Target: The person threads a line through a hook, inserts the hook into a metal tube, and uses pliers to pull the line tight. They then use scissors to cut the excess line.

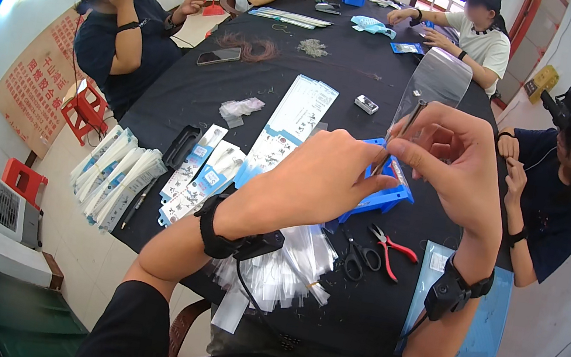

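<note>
Over the black-covered table, my left hand (319, 180) and my right hand (454, 149) meet with their fingertips almost touching. A slim metal rod-like tool (417, 111) stands up, tilted, from the closed fingers of my right hand. My left thumb and forefinger are pinched together near its lower end; whatever lies between them is too small to make out. Just beneath both hands sits a blue plastic holder (380, 201), partly covered by them. A clear plastic sleeve (442, 76) shows behind the tool.
Black scissors (361, 258) and red-handled pliers (391, 253) lie near me. Clear sleeves (278, 271) are heaped at the front edge. Printed cards (293, 123) and card bundles (114, 177) are to the left, a blue folder (491, 316) to the right. Several people sit around the table.
</note>
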`<act>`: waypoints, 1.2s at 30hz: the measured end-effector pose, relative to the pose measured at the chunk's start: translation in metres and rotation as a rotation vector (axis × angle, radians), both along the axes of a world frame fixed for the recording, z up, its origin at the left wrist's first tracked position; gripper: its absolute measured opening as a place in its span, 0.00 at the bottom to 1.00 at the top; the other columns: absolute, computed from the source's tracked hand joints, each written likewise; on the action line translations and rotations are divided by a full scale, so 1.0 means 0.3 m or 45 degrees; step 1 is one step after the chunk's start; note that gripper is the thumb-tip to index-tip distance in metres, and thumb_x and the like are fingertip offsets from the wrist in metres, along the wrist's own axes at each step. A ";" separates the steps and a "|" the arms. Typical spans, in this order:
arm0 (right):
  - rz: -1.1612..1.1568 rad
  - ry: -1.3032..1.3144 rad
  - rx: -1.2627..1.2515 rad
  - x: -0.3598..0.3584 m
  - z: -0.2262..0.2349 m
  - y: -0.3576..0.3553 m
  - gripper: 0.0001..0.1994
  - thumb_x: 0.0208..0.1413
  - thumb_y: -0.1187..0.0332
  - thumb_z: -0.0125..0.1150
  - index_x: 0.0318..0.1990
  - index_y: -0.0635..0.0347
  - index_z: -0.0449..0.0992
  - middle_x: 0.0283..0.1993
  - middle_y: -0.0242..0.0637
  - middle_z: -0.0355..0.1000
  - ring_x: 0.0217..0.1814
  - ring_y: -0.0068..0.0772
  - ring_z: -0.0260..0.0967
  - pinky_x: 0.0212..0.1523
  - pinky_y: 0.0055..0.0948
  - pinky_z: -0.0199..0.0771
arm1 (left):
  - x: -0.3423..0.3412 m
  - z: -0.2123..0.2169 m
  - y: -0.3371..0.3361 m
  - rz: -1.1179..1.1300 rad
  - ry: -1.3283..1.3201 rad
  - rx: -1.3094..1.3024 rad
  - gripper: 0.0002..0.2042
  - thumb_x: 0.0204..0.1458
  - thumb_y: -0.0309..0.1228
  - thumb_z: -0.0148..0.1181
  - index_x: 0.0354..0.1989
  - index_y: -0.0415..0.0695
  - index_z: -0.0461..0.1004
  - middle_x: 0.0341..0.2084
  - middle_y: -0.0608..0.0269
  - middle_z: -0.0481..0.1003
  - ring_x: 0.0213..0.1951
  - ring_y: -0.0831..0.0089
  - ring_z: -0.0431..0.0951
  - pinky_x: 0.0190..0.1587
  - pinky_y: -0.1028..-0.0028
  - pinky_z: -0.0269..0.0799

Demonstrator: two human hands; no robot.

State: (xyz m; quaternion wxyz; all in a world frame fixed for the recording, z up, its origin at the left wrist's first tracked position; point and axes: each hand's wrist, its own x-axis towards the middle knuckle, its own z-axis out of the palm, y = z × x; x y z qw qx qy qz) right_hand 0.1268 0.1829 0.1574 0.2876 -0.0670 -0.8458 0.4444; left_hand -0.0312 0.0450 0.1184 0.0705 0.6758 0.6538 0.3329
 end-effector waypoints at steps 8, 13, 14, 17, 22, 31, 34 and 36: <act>0.025 -0.058 0.023 0.004 -0.001 0.002 0.09 0.55 0.71 0.79 0.39 0.62 0.83 0.39 0.30 0.82 0.29 0.10 0.70 0.26 0.13 0.66 | -0.018 -0.023 0.027 -0.097 -0.152 0.017 0.15 0.59 0.37 0.72 0.40 0.35 0.80 0.30 0.45 0.81 0.34 0.49 0.83 0.38 0.58 0.78; 0.029 -0.035 0.028 0.000 -0.008 -0.003 0.09 0.54 0.70 0.79 0.39 0.59 0.83 0.32 0.22 0.77 0.27 0.07 0.62 0.25 0.14 0.57 | -0.024 -0.034 0.039 -0.253 -0.350 0.114 0.19 0.55 0.33 0.76 0.48 0.35 0.78 0.38 0.49 0.82 0.40 0.58 0.85 0.46 0.64 0.79; 0.032 -0.034 0.028 0.000 -0.008 -0.004 0.09 0.54 0.70 0.79 0.38 0.59 0.83 0.31 0.22 0.76 0.27 0.07 0.62 0.25 0.14 0.57 | -0.025 -0.037 0.041 -0.297 -0.403 0.128 0.20 0.54 0.33 0.77 0.50 0.35 0.77 0.41 0.49 0.82 0.43 0.57 0.85 0.48 0.63 0.78; 0.018 -0.056 0.040 0.007 -0.003 -0.002 0.10 0.54 0.71 0.79 0.40 0.61 0.82 0.32 0.25 0.76 0.28 0.09 0.66 0.26 0.14 0.61 | -0.027 -0.044 0.051 -0.338 -0.448 0.141 0.26 0.52 0.31 0.78 0.57 0.37 0.73 0.47 0.49 0.81 0.50 0.54 0.83 0.55 0.61 0.77; -0.023 -0.125 0.065 0.017 0.006 0.009 0.12 0.56 0.73 0.78 0.45 0.65 0.83 0.37 0.32 0.82 0.32 0.12 0.74 0.30 0.13 0.72 | -0.026 -0.063 0.068 -0.214 -0.328 0.130 0.33 0.50 0.29 0.79 0.63 0.40 0.69 0.51 0.50 0.80 0.56 0.51 0.80 0.61 0.59 0.74; 0.115 0.026 -0.214 0.002 -0.011 0.023 0.09 0.57 0.73 0.76 0.37 0.64 0.78 0.33 0.30 0.80 0.30 0.12 0.73 0.27 0.15 0.69 | -0.023 -0.087 0.070 -0.275 -0.413 0.036 0.33 0.51 0.29 0.79 0.64 0.40 0.68 0.50 0.57 0.80 0.55 0.64 0.81 0.60 0.61 0.77; 0.111 -0.010 -0.276 0.001 -0.013 0.034 0.07 0.59 0.74 0.74 0.37 0.65 0.79 0.30 0.30 0.79 0.28 0.13 0.73 0.26 0.15 0.68 | -0.018 -0.079 0.067 -0.298 -0.484 0.070 0.30 0.47 0.30 0.80 0.57 0.37 0.72 0.46 0.52 0.77 0.50 0.57 0.81 0.55 0.61 0.77; 0.143 -0.034 -0.251 0.002 -0.017 0.041 0.06 0.59 0.75 0.73 0.36 0.65 0.80 0.30 0.30 0.79 0.27 0.13 0.73 0.26 0.15 0.68 | -0.016 -0.074 0.063 -0.296 -0.544 0.033 0.29 0.46 0.30 0.80 0.55 0.37 0.73 0.45 0.49 0.76 0.49 0.53 0.81 0.54 0.61 0.77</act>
